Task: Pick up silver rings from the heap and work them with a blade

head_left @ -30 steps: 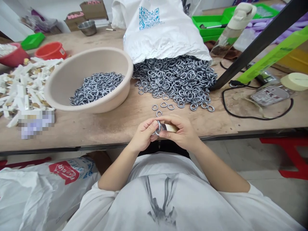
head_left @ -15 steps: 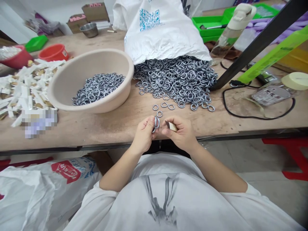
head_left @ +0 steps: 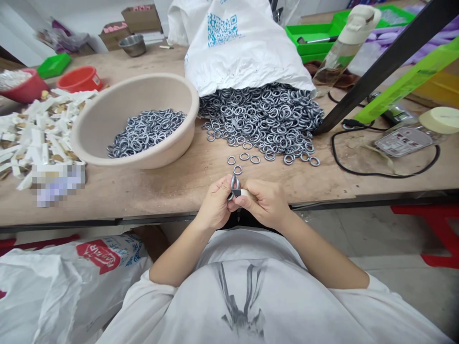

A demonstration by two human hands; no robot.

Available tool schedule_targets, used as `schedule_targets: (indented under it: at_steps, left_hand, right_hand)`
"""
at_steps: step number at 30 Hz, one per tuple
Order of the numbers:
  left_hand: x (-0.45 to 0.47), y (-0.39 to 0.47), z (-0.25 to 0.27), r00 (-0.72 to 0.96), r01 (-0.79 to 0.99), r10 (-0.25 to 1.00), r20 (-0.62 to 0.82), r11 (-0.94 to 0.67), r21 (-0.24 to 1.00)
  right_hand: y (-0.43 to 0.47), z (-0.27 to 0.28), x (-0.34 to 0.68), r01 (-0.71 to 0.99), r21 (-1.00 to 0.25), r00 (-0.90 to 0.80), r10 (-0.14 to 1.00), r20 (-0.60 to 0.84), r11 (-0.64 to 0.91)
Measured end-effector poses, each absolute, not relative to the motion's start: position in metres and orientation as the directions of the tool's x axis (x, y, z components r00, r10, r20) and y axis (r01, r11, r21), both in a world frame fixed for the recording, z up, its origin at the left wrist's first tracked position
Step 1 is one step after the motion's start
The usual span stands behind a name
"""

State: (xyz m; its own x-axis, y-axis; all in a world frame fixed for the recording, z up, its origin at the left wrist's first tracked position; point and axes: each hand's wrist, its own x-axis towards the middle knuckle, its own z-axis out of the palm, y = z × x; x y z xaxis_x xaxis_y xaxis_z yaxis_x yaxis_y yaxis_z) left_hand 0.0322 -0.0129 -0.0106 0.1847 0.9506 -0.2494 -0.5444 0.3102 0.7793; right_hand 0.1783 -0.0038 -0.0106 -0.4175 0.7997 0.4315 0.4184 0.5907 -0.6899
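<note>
Just over the table's front edge, my left hand (head_left: pixel 215 203) pinches a few grey rings (head_left: pixel 234 182), seen nearly edge-on. My right hand (head_left: pixel 267 203) is closed around a small blade (head_left: pixel 244 193) with a dark flat tip and a cream-coloured grip. The dark tip lies against the rings, or right in front of them; which one I cannot tell. Several loose rings (head_left: pixel 255 159) lie on the table beyond my hands. Behind them a large heap of rings (head_left: pixel 265 114) spills from a white sack (head_left: pixel 247 62). More rings (head_left: pixel 148 129) fill part of a beige basin (head_left: pixel 82 138).
Left of the basin lies a pile of white strips (head_left: pixel 43 138). A black post (head_left: pixel 376 71) slants up on the right, with a black cable (head_left: pixel 344 167) and a lidded jar (head_left: pixel 405 141) beside it. A clear bottle (head_left: pixel 333 62) stands behind.
My right hand has moved left, bringing the blade from a gap beside the rings up to them. My left hand has shifted slightly and keeps its pinch.
</note>
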Motion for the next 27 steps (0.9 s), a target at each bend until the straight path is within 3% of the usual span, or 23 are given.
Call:
schedule_targets:
  at_steps: [2, 7, 13, 17, 23, 27]
  left_hand:
    - [0.031, -0.014, -0.01, 0.23, -0.551, 0.941, -0.247, 0.335, 0.765]
    - [0.03, -0.018, -0.011, 0.334, -0.501, 0.92, -0.203, 0.356, 0.789]
    - [0.019, -0.014, -0.022, 0.223, -0.227, 0.975, 0.016, 0.036, 0.973]
    - [0.01, -0.013, -0.02, 0.248, -0.022, 0.961, 0.127, -0.125, 0.992]
    - [0.007, -0.015, -0.014, 0.284, 0.07, 0.947, 0.152, -0.179, 0.981]
    - [0.008, -0.015, -0.016, 0.305, -0.009, 0.943, 0.133, -0.137, 0.991]
  right_hand:
    - [0.001, -0.015, 0.179, 0.426, -0.714, -0.391, 0.825, 0.408, 0.556]
    - [0.019, -0.023, 0.188, 0.418, -0.833, -0.142, 0.932, 0.333, 0.362]
    - [0.004, 0.0, 0.193, 0.384, -0.759, -0.416, 0.832, 0.366, 0.526]
    - [-0.003, 0.012, 0.195, 0.444, -0.68, -0.491, 0.793, 0.359, 0.583]
    - [0.0, 0.014, 0.198, 0.424, -0.688, -0.52, 0.78, 0.347, 0.589]
    - [0.006, 0.008, 0.202, 0.338, -0.793, -0.452, 0.826, 0.337, 0.508]
